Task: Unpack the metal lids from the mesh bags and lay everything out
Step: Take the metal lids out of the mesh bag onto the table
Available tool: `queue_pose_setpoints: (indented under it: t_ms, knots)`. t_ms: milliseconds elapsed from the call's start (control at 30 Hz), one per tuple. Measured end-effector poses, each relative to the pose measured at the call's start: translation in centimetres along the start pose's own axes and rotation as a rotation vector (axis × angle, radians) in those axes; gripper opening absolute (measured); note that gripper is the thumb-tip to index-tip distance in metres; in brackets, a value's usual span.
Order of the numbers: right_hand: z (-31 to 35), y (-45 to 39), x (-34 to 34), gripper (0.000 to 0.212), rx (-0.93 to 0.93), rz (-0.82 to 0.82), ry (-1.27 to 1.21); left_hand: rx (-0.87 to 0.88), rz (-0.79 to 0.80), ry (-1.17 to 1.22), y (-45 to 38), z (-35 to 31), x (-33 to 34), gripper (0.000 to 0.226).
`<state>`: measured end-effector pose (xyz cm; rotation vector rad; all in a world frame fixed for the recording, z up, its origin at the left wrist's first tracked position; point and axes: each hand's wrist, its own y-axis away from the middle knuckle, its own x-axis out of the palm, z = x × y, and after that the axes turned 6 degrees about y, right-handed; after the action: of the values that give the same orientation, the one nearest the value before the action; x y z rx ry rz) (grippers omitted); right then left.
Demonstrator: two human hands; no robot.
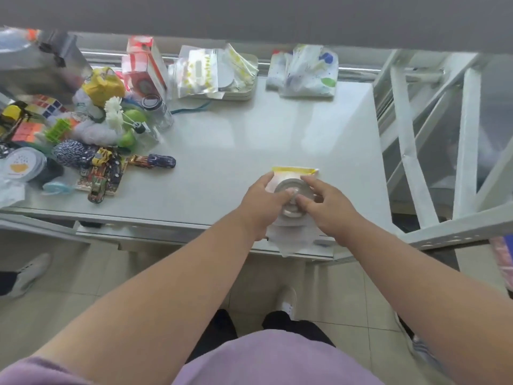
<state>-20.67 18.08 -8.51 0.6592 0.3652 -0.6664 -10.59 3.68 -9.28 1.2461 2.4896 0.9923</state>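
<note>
Over on the left of the table (pixel 249 129) sits a heap of toys (pixel 83 129). Nearer the front edge, the left hand (pixel 259 202) and right hand (pixel 330 205) pinch a metal lid (pixel 288 187), fingers closed on it, over a yellow-edged mesh bag (pixel 294 170) lying flat.

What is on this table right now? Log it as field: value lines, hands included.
left hand: on the metal lid, gripping
right hand: on the same lid, fingers at its centre
metal lid: on a yellow-edged mesh bag, near front edge
table: white, glossy
far edge: more bags on a tray
left side: toy clutter
</note>
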Motion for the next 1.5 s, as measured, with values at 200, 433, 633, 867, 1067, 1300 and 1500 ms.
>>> queue_pose_setpoints:
  t_ms: [200,433,633,867,1067,1300,1500]
  knots:
    - [1.3,-0.5,1.3,0.029,0.038,0.019,-0.475,-0.045,0.121,0.201,-0.7,-0.6,-1.5,0.047]
    - [4.9,-1.5,6.1,0.038,0.141,-0.021,-0.682,-0.057,0.156,0.342,-0.7,-0.2,-8.4,0.051]
    - [8.0,-3.8,9.5,0.038,0.252,0.043,-0.862,-0.032,0.093,0.364,-0.6,-1.0,-14.4,0.048]
    - [8.9,-7.5,11.2,0.041,0.316,0.077,-0.856,-0.016,-0.022,0.283,-1.4,-1.2,-18.0,0.037]
    - [9.5,-10.0,11.1,0.027,0.346,-0.228,-0.606,0.095,-0.131,0.039,-1.6,-2.4,-18.5,0.034]
    - [9.1,-10.5,8.9,0.028,0.344,-0.391,-0.314,0.109,-0.154,0.007,-1.5,-1.8,-18.0,0.031]
    - [8.6,-7.8,9.8,0.018,0.277,-0.373,-0.34,0.034,-0.138,0.224,-1.4,-1.6,-18.3,0.033]
